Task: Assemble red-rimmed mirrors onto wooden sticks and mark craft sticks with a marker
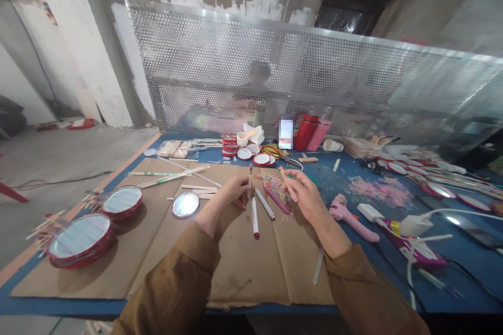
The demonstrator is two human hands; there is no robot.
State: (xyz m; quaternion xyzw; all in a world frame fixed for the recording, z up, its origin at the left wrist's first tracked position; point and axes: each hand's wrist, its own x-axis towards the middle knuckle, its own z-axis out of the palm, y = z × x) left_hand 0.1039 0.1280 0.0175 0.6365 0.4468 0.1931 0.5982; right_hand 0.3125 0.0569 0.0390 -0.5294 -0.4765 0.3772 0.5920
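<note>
My left hand (232, 194) is closed around a thin upright stick (250, 174) above the cardboard sheet (157, 251). My right hand (304, 193) pinches another wooden stick (288, 182) that leans toward the left. Between the two hands lie a white marker with a red cap (254, 218), a second white pen (265, 204) and a pink pen (277, 201). A heap of coloured rubber bands (272, 180) sits just beyond them. A small round mirror (185, 204) lies left of my left hand.
Red-rimmed round mirrors (80, 238) are stacked at the left edge of the blue table (463, 267). A pink glue gun (349, 217), a white plug with cable (412, 225) and pink bands lie at right. A perforated metal screen (314, 78) stands behind, with bottles (306, 132) before it.
</note>
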